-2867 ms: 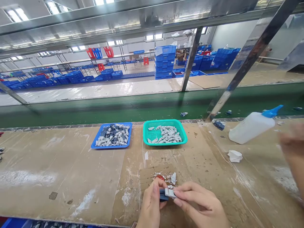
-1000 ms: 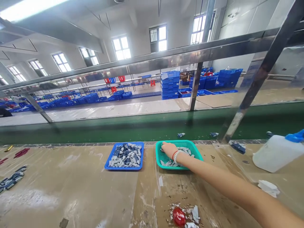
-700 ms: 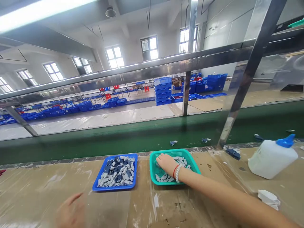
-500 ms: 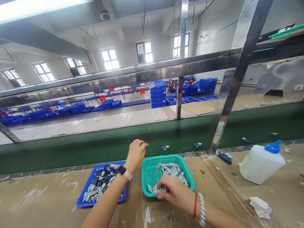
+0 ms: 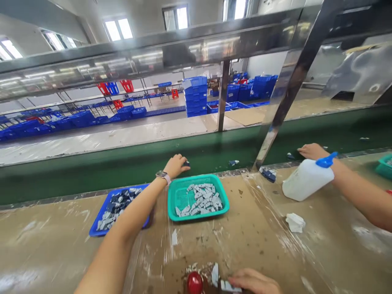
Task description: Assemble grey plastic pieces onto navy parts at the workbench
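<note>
My left hand [image 5: 177, 165], wearing a watch, reaches over the green belt past the teal basket. Its fingers close on a small dark-blue and white plastic piece [image 5: 186, 163]. Low in the view, my right hand [image 5: 254, 281] has its fingertips on a light grey plastic piece [image 5: 229, 286]; its lower part is cut off by the frame. Beside that lies another light grey piece [image 5: 214, 274], with a shiny red round object [image 5: 195, 282] to its left. Grey pieces fill part of the teal basket [image 5: 198, 218]. A blue tray [image 5: 98, 233] holds mixed dark-blue and grey pieces, partly behind my left arm.
Another person's hand [image 5: 312, 151] reaches to the belt [image 5: 147, 163] at right. Near it stand a white bottle with a blue cap [image 5: 306, 179] and a crumpled white paper [image 5: 295, 223]. A metal post [image 5: 275, 110] rises at the belt's near edge.
My right hand has left the teal basket and come down to the table near me. My left hand has met a piece on the belt. Another person's arm has entered at right. The view has tilted down.
</note>
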The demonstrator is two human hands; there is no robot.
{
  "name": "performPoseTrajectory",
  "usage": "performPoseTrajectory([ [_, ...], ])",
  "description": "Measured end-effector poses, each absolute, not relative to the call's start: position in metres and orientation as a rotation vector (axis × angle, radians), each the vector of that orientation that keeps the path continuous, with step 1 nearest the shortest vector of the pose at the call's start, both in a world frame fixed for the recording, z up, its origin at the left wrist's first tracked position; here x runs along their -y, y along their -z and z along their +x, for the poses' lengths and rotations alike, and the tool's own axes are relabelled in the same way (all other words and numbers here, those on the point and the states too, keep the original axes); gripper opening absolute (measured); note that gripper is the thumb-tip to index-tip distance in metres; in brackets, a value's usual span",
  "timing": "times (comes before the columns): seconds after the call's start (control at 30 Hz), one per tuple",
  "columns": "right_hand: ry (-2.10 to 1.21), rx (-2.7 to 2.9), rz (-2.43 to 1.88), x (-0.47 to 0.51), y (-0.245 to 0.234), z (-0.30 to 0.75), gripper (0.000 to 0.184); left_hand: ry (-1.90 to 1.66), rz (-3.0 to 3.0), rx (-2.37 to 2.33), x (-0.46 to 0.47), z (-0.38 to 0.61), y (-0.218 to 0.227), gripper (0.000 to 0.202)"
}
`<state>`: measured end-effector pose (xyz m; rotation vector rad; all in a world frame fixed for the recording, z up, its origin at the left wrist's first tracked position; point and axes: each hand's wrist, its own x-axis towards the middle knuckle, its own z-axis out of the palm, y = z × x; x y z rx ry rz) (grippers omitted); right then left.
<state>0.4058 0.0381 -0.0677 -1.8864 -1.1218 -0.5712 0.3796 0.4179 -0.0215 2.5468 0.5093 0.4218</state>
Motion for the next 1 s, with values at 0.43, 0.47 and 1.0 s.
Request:
performPoseTrajectory([
  [0.43,-0.044,1.555,-1.591,-0.008,0.108,0.318,0.024,-0.854,1.333,-0.908,-0.203,0.118,0.023,0.034],
  [0.47,-0.031,1.575,-1.610,-0.008,0.108,0.315,0.025,-0.869,1.206,-0.947,-0.189,0.109,0.030,0.036],
  [1.0,-0.472,1.003,-1.485,-0.001,0.093,0.318,0.008,-0.644,1.000,-0.875,-0.112,0.145,0.061,0.035],
])
